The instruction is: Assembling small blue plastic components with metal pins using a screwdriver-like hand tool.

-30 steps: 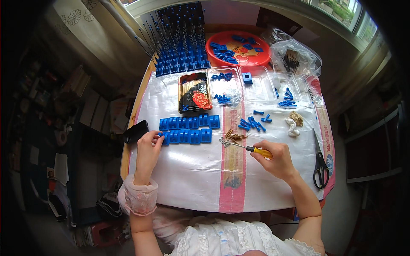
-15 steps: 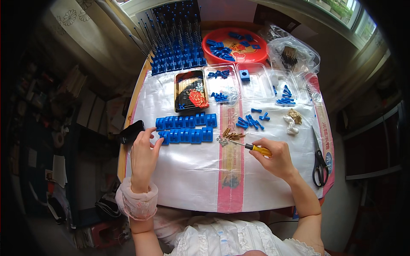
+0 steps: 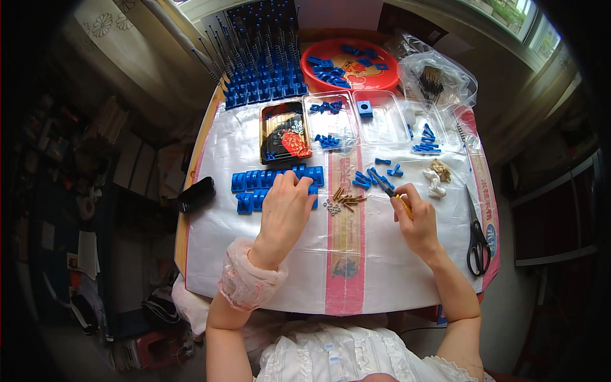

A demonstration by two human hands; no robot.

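1. Left hand: lies palm down on the table, fingers loosely together, tips resting on the right end of the blue plastic blocks. Whether any fingertip pinches a block cannot be told.
2. Blue plastic blocks: two rows laid left to right at the centre-left of the table, partly covered by the left hand.
3. Right hand: fingers curled and closed around a yellow-handled screwdriver, its dark shaft pointing far and left toward loose blue pieces.
4. Brass screws and small washers: a loose heap between the two hands, just beside the screwdriver tip.
5. Table cover: clear plastic sheet over white, with a pink strip running near to far down the middle.
6. Black tin tray: far of the block rows, holding small parts and a red patch.
7. Clear plastic trays: right of the tin, holding a few blue pieces.
8. Red round dish: far edge, holding blue pieces.
9. Rack of blue bases with upright pins: far left corner.
10. Scissors: black handles, at the right edge, well apart from the right hand.
11. Black object: at the left edge of the table.
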